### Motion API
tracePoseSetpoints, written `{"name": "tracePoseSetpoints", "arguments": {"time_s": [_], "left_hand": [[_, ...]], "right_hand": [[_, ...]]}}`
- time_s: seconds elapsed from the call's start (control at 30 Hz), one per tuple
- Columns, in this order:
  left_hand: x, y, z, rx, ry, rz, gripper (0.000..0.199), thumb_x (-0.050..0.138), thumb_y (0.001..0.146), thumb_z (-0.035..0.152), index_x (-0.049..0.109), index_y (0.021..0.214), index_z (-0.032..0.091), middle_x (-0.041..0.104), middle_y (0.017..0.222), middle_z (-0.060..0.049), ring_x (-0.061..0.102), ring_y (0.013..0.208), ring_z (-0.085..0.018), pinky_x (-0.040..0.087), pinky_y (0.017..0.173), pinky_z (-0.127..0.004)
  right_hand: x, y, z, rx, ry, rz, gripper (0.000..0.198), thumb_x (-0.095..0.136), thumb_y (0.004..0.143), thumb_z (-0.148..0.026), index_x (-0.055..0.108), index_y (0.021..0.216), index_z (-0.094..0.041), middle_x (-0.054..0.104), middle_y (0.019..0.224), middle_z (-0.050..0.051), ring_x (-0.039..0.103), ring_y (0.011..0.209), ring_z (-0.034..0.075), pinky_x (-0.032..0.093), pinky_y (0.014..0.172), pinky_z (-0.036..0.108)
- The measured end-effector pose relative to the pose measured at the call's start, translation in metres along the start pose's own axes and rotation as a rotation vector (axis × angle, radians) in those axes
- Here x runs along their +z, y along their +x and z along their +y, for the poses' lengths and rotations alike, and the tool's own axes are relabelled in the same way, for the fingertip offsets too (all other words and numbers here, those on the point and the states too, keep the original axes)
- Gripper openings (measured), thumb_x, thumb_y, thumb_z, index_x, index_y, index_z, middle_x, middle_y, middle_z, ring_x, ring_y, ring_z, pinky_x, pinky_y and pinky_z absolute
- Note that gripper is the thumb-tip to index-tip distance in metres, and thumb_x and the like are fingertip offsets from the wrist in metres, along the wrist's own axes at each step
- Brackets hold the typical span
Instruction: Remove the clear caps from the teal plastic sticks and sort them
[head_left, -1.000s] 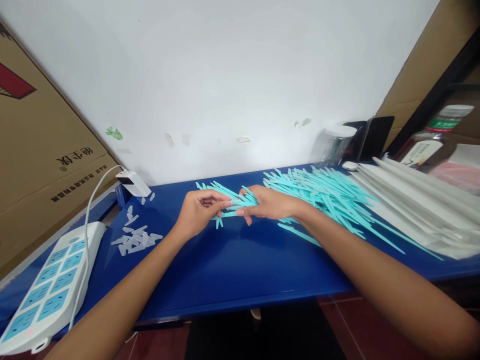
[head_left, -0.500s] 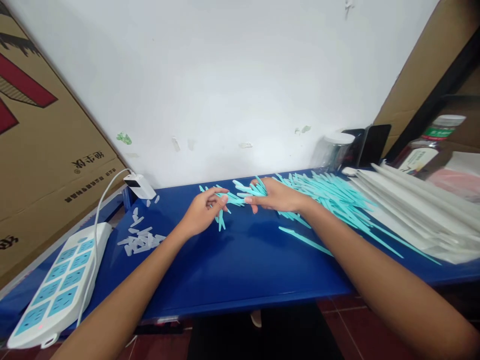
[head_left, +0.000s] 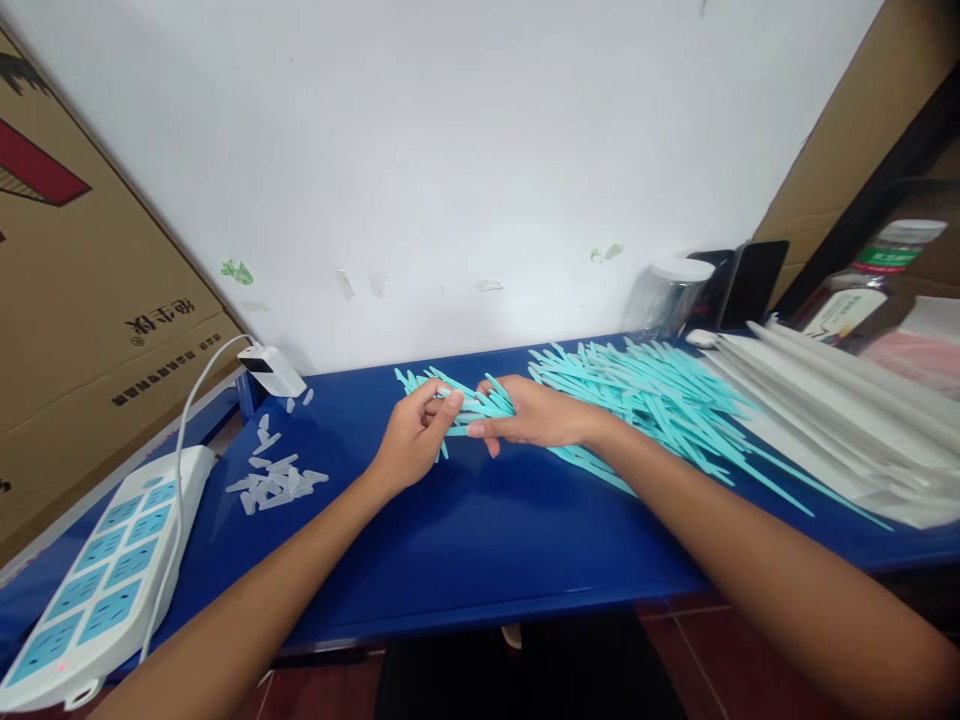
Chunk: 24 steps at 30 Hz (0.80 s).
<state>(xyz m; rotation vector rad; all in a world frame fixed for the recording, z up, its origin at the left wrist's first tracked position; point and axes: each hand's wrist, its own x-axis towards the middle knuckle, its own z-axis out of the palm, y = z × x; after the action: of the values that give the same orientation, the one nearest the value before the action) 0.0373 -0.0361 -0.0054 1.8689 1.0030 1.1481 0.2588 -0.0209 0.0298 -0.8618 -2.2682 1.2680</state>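
Observation:
My right hand (head_left: 536, 412) is closed around a bunch of slim turquoise plastic sticks (head_left: 491, 402), shaped like eyebrow razors, with their ends fanning out past the thumb. My left hand (head_left: 416, 430) meets it from the left, thumb and fingers pinched at the left ends of the sticks. Exactly how many it grips is hidden by the fingers. Just behind the left hand lies a small heap of the same sticks (head_left: 409, 380). Beside the right hand spreads a large pile of turquoise sticks (head_left: 645, 390).
Small translucent covers (head_left: 274, 485) lie scattered on the blue tabletop (head_left: 465, 540) at left. A power strip (head_left: 112, 560) with a white charger (head_left: 271, 371) stands near them. White envelopes (head_left: 825, 440), a lidded clear jar (head_left: 671, 300) and a bottle (head_left: 862, 285) occupy the right. A wall rises behind.
My right hand has come left and slightly down with its bunch, closing the gap to my left hand. The left hand now pinches near the bunch's ends. The view has shifted slightly.

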Motion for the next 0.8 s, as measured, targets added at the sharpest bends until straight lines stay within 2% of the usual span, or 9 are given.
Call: {"name": "tracePoseSetpoints", "arguments": {"time_s": [0.13, 0.33, 0.53, 0.67, 0.8], "left_hand": [[-0.001, 0.000, 0.003, 0.009, 0.021, 0.007, 0.034, 0.059, 0.100, 0.051, 0.057, 0.087, 0.019, 0.054, 0.061, 0.004, 0.040, 0.052, -0.010, 0.029, 0.050, -0.023], [-0.001, 0.001, 0.001, -0.016, -0.053, -0.085, 0.032, 0.065, 0.096, 0.049, 0.056, 0.087, 0.020, 0.058, 0.060, 0.003, 0.039, 0.047, -0.009, 0.025, 0.047, -0.023], [-0.007, 0.005, -0.003, -0.033, -0.087, -0.129, 0.031, 0.067, 0.096, 0.048, 0.057, 0.087, 0.019, 0.042, 0.051, 0.009, 0.027, 0.044, -0.008, 0.018, 0.044, -0.023], [-0.011, 0.008, -0.005, -0.031, -0.082, -0.110, 0.033, 0.067, 0.096, 0.049, 0.056, 0.086, 0.019, 0.042, 0.051, 0.009, 0.031, 0.045, -0.008, 0.023, 0.044, -0.022], [-0.023, 0.013, -0.003, -0.046, -0.091, -0.026, 0.036, 0.069, 0.093, 0.052, 0.055, 0.085, 0.019, 0.043, 0.050, 0.009, 0.033, 0.043, -0.007, 0.025, 0.044, -0.021]], "right_hand": [[0.000, -0.001, -0.002, 0.000, 0.027, -0.019, 0.045, 0.070, 0.087, -0.061, 0.067, 0.077, -0.018, 0.053, 0.056, -0.004, 0.042, 0.048, 0.010, 0.032, 0.047, 0.024], [0.003, 0.000, -0.008, -0.019, 0.024, -0.034, 0.047, 0.071, 0.086, -0.062, 0.066, 0.075, -0.017, 0.061, 0.064, -0.001, 0.043, 0.051, 0.009, 0.032, 0.048, 0.024], [-0.001, 0.000, -0.002, 0.019, 0.032, -0.008, 0.059, 0.059, 0.090, -0.074, 0.066, 0.077, -0.016, 0.056, 0.057, -0.001, 0.045, 0.050, 0.011, 0.035, 0.048, 0.024], [-0.005, -0.003, -0.001, 0.050, 0.040, -0.011, 0.066, 0.049, 0.092, -0.078, 0.069, 0.084, -0.016, 0.055, 0.057, -0.001, 0.047, 0.050, 0.012, 0.036, 0.049, 0.024], [-0.014, -0.005, 0.002, 0.072, 0.015, 0.007, 0.072, 0.044, 0.094, -0.080, 0.069, 0.076, -0.015, 0.044, 0.052, -0.003, 0.040, 0.047, 0.011, 0.033, 0.050, 0.025]]}}
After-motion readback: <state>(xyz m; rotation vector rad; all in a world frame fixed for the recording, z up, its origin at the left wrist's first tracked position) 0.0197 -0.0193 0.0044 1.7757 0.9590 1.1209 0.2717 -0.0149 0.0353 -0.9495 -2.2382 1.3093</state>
